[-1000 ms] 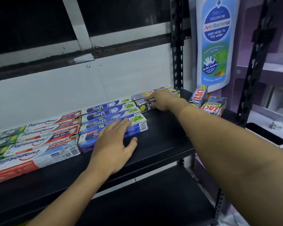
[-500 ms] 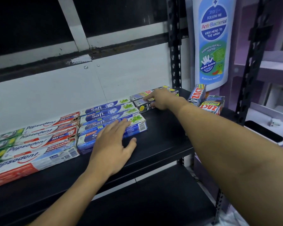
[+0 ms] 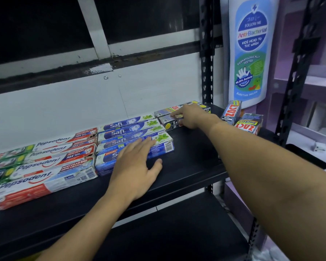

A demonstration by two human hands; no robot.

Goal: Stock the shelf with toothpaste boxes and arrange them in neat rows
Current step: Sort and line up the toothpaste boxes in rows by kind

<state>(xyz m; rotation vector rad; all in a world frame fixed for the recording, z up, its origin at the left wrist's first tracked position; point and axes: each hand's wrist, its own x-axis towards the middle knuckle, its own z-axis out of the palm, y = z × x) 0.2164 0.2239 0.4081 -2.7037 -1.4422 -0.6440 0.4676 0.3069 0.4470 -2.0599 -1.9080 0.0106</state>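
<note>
Right hand (image 3: 191,116) presses flat on the silver Zact boxes (image 3: 167,119), left hand (image 3: 137,166) spread on ordered Safi boxes (image 3: 132,131); two Zact boxes (image 3: 247,126) look unplaced.

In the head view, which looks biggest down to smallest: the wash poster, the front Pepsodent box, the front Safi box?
1. wash poster
2. front Pepsodent box
3. front Safi box, partly covered by the left hand
Being nearer the camera may flatter the Pepsodent box.

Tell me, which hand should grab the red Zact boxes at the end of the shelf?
Probably the right hand. It already rests on the silver boxes, close beside the Zact boxes. The left hand lies flat on the Safi boxes, farther away.
</note>
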